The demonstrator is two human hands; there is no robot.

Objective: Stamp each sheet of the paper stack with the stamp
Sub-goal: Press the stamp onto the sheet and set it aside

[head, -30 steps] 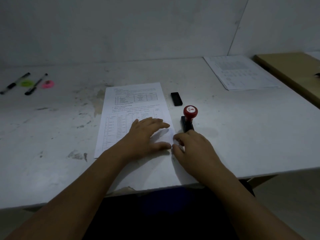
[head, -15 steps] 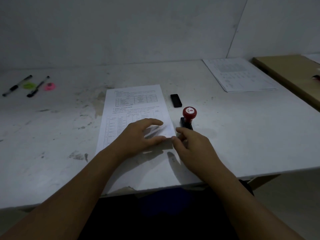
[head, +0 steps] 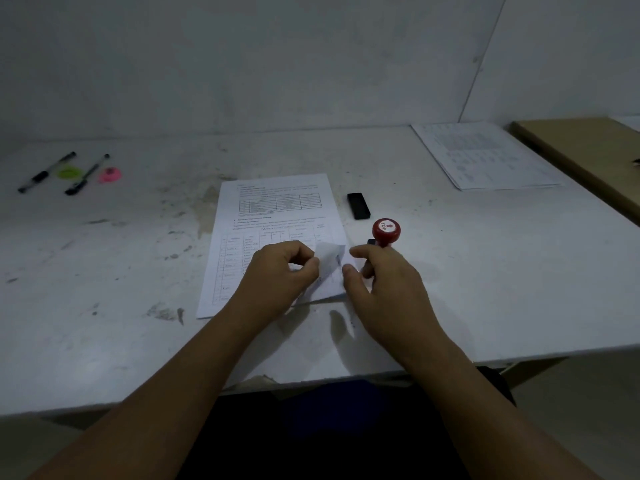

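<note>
A stack of printed sheets with tables lies in the middle of the white table. The near right corner of the top sheet is curled up off the stack. My left hand pinches that raised corner between thumb and fingers. My right hand is just right of the corner, fingers half curled, thumb touching the paper's edge. A stamp with a red round handle marked TOP stands upright right behind my right hand, not held.
A small black block lies right of the stack. A second pile of printed sheets lies at the back right, beside a brown board. Two pens and green and pink caps lie at the far left.
My left hand went from lying flat on the sheet to pinching its near right corner, which has lifted and curled up. My right hand shifted slightly along the paper's edge.
</note>
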